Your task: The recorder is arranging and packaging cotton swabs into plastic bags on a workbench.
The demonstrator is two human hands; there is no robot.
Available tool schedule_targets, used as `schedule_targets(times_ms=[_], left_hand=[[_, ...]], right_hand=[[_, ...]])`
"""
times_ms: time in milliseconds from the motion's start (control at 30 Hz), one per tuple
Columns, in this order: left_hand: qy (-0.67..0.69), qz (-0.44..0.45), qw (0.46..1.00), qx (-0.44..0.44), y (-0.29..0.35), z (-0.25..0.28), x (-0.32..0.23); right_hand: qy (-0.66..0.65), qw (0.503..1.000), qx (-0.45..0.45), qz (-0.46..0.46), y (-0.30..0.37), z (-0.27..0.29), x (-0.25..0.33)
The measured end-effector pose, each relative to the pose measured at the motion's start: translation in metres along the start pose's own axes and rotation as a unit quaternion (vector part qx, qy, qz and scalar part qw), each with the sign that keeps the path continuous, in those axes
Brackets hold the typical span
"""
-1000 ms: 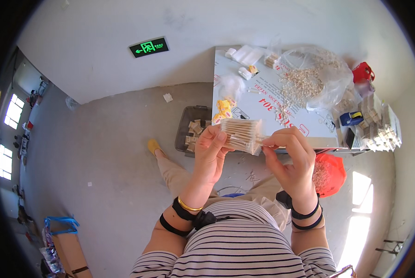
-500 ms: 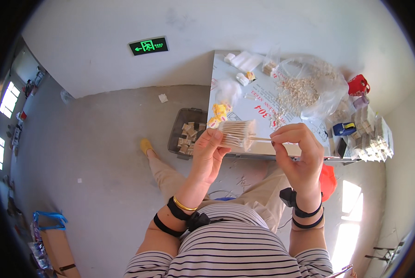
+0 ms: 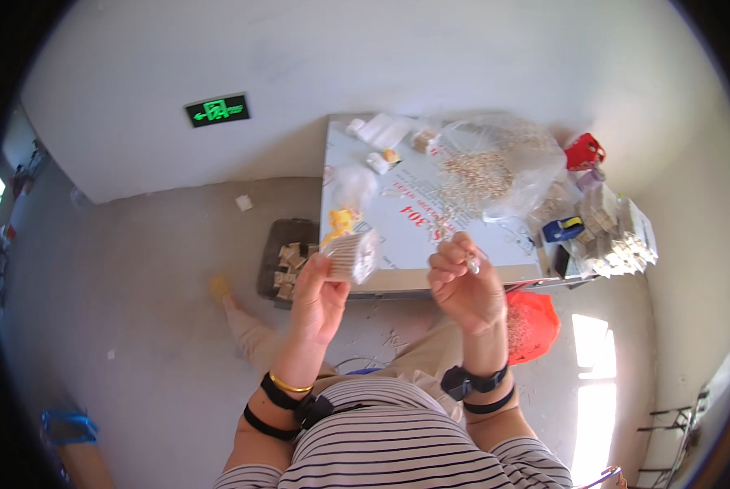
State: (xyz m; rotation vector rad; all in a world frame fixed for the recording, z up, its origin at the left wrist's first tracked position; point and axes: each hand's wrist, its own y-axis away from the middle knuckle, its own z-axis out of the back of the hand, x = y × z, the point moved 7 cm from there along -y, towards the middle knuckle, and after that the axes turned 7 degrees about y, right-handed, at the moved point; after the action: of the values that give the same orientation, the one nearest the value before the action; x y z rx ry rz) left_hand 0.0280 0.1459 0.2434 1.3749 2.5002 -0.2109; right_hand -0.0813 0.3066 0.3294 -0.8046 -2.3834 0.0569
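Note:
My left hand (image 3: 317, 303) is closed round the lower left of a bundle of cotton swabs (image 3: 353, 256) in clear wrap, held up before the near edge of the table (image 3: 414, 244). To its right, my raised right hand (image 3: 472, 293) has its fingers curled together, and the white tip of a cotton swab (image 3: 472, 263) shows between them. How many swabs it holds I cannot tell. Past the hands, a heap of loose cotton swabs (image 3: 475, 178) spills from a large clear plastic bag (image 3: 536, 183). Yellow printed pieces (image 3: 339, 226) lie just behind the bundle.
A grey bin (image 3: 265, 273) with several small packs stands at the table's left. Stacked packs (image 3: 621, 232), a blue tape dispenser (image 3: 562, 229) and a red item (image 3: 583, 152) crowd its right end. An orange-red bag (image 3: 532, 326) sits below the near right edge.
My right hand has come away from the bundle with a swab; before, it pinched a swab stick protruding from it. The bundle has turned in my left hand. The whole view has shifted.

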Motion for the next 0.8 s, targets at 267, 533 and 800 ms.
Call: schedule_targets(times_ms=[267,533,800], left_hand=[[-0.002,0.005,0.999,0.044,-0.001,0.017,0.001],[-0.003,0.008,1.000,0.028,0.002,0.000,0.001],[-0.005,0.008,0.997,0.080,-0.001,0.010,0.001]], right_hand=[[-0.145,0.989,0.030,-0.019,0.007,-0.004,-0.011],[-0.163,0.986,0.024,-0.017,0.009,-0.013,-0.007],[-0.130,0.990,0.045,-0.011,0.012,-0.009,-0.007]])
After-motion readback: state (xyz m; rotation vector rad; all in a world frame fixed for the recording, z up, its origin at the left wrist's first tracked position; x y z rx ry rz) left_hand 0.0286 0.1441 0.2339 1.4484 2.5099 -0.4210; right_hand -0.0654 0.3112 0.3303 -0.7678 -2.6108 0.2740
